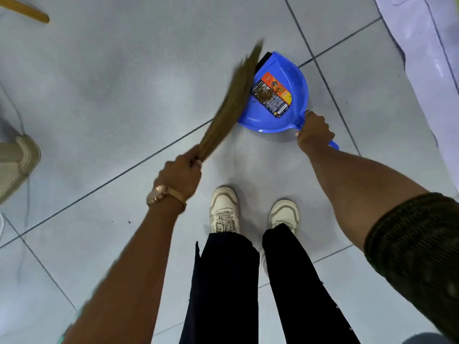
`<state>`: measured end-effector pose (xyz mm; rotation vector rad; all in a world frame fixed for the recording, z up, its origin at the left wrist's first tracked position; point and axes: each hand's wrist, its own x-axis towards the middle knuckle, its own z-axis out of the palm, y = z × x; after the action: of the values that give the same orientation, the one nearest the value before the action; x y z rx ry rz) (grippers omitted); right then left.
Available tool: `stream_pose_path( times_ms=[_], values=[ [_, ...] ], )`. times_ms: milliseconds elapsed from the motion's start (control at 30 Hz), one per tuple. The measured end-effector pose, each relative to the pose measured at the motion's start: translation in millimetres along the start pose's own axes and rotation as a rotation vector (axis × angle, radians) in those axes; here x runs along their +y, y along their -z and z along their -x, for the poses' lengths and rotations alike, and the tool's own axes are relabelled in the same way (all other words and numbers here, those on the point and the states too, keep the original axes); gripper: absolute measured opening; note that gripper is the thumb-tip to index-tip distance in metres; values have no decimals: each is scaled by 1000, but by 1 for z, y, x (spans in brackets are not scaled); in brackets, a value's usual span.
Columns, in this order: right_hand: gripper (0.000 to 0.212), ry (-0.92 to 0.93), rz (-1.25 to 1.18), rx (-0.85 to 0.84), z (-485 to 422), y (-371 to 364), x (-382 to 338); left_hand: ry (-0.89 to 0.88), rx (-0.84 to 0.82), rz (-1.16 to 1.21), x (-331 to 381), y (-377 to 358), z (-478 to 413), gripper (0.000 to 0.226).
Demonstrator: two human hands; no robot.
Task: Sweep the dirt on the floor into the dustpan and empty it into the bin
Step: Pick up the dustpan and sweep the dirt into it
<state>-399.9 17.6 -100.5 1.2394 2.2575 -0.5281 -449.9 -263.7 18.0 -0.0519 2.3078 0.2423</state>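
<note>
A blue dustpan point(295, 95) lies on the grey tiled floor ahead of my feet, its open lip facing left. A small heap of brown dirt point(263, 94) sits inside it, on its printed label. My right hand point(314, 131) is closed around the dustpan's handle at the lower right. My left hand point(181, 173), with a gold watch at the wrist, grips the base of a brown straw broom point(231, 95). The blurred bristles reach up and right to the dustpan's lip. The bin is out of view.
My white shoes point(224, 211) and black trousers stand below the dustpan. A pale fabric or plastic sheet point(427, 58) covers the floor at the right. A wooden stick end point(29, 12) is top left, a beige furniture leg point(18, 162) at the left edge. A small speck point(129, 222) lies left of my feet.
</note>
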Motion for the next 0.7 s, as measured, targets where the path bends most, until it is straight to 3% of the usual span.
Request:
stream_pose_path(
  times_ms=[200,467,700],
  values=[
    [26,-43,-148,-69,20,-13,-5,-100,58,-63,6,8,98,48],
    [37,-110,-318,-61,101,6,7,-25,250,223,1,69,135,55],
    [41,-163,-439,-79,244,80,43,13,151,-27,64,122,151,51]
  ],
)
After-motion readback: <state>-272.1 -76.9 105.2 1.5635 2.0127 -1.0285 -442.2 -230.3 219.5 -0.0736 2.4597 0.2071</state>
